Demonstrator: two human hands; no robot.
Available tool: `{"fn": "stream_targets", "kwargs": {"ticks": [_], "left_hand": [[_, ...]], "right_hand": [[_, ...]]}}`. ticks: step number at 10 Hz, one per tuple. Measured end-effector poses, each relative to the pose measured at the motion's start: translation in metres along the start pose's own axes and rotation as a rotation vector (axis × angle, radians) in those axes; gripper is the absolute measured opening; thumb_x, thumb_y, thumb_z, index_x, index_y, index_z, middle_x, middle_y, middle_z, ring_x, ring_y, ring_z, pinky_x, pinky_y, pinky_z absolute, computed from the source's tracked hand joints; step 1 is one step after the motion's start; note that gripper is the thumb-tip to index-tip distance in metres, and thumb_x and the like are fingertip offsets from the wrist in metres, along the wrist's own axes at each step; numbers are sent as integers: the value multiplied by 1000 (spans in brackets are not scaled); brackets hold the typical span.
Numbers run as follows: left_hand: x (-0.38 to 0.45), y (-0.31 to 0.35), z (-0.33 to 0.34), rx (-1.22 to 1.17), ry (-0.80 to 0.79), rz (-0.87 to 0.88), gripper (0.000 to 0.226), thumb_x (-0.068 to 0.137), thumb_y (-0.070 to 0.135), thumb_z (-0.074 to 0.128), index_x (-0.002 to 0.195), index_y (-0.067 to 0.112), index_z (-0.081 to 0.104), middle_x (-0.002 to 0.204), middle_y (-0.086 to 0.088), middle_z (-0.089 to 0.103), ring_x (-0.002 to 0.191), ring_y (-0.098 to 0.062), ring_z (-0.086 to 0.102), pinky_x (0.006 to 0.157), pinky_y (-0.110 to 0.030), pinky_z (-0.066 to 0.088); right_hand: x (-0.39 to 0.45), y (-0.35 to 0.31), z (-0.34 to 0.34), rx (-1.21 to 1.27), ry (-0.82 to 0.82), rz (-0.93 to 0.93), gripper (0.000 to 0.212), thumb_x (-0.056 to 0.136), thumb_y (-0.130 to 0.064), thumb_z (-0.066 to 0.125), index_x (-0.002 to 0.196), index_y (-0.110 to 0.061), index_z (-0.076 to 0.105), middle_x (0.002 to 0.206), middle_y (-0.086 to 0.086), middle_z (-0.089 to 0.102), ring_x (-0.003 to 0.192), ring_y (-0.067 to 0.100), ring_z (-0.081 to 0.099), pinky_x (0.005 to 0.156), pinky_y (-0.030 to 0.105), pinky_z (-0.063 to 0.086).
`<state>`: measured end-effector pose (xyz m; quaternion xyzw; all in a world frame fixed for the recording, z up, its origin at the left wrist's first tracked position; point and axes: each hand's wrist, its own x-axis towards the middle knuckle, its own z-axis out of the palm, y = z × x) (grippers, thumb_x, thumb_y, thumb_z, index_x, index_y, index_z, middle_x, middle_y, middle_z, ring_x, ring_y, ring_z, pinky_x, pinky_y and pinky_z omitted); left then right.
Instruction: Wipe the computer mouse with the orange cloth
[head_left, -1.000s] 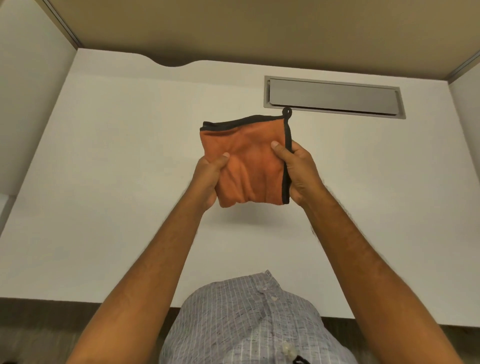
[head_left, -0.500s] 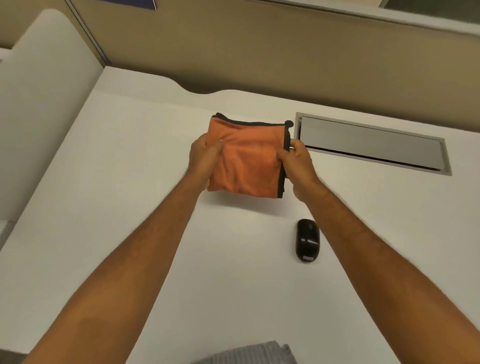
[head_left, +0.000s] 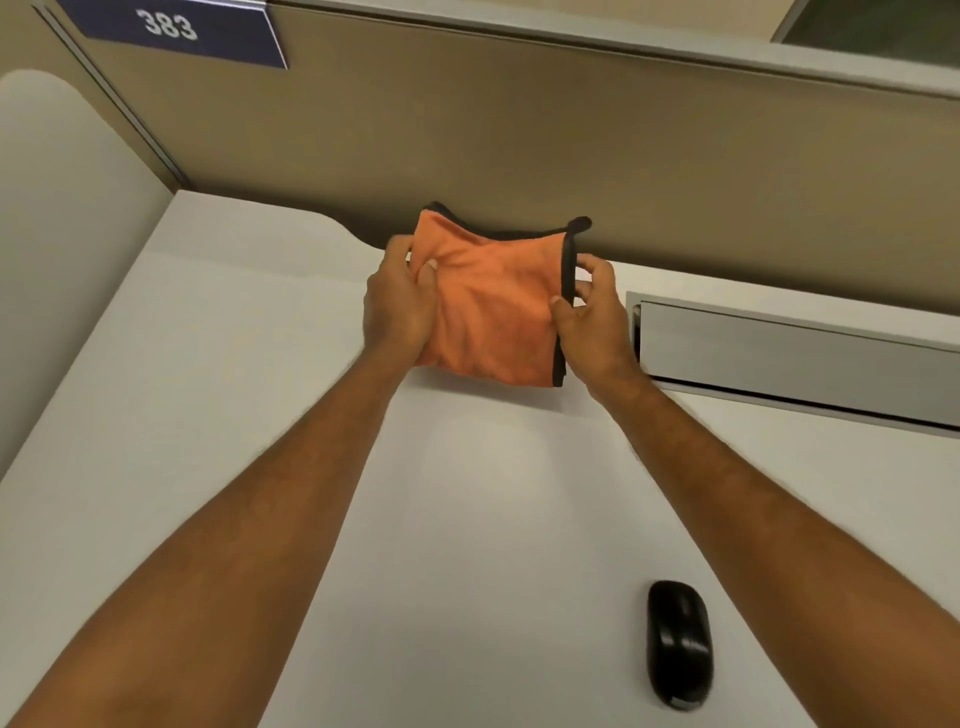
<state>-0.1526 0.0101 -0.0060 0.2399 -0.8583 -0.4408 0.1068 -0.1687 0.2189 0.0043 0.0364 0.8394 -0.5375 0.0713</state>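
Orange cloth (head_left: 493, 306) held folded above the desk (head_left: 218, 395), left hand (head_left: 397, 306) closed on its left edge with the thumb pressed on top, right hand (head_left: 592, 317) pinching the dark-trimmed right edge, remaining fingers loosely spread. Probably squaring it into a wiping pad. Computer mouse (head_left: 678, 643) lies untouched on the desk, well short of the fingers, beneath the right forearm
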Motion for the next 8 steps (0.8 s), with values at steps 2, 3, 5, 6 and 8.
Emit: {"fn": "stream_targets", "kwargs": {"ticks": [2, 3, 5, 6, 8], "left_hand": [[0, -21, 27, 384, -60, 24, 64, 98, 53, 60, 150, 20, 43, 152, -10, 49, 133, -33, 53, 106, -49, 47], [-8, -30, 35, 531, -212, 27, 79, 95, 67, 53, 154, 17, 37, 157, -11, 46, 138, -34, 48, 113, -49, 40], [-18, -21, 33, 584, -226, 38, 82, 97, 68, 46, 160, 19, 28, 164, -9, 37, 146, -33, 40, 119, -47, 32], [-29, -17, 32, 641, -227, 79, 78, 100, 64, 42, 161, 18, 25, 167, -11, 31, 149, -33, 35, 122, -49, 30], [-75, -6, 30, 710, -260, 176, 71, 106, 57, 33, 164, 19, 18, 173, -10, 14, 157, -34, 20, 126, -52, 20]], "right_hand": [[13, 30, 21, -301, -30, -137, 49, 102, -18, 59, 148, -14, 44, 150, 10, 45, 129, 26, 53, 112, 41, 49], [15, 46, 24, -450, -137, -100, 51, 106, -26, 55, 153, -8, 42, 156, 14, 43, 139, 31, 48, 118, 41, 40], [13, 50, 13, -535, -199, -123, 59, 109, -41, 45, 159, -14, 35, 164, 10, 38, 147, 29, 41, 120, 40, 36], [5, 51, 4, -587, -196, -203, 56, 109, -39, 45, 159, -15, 36, 164, 9, 39, 149, 31, 38, 121, 45, 35], [-30, 55, -31, -654, -134, -219, 53, 108, -37, 48, 157, -17, 40, 165, 8, 39, 152, 31, 36, 123, 49, 32]]}}
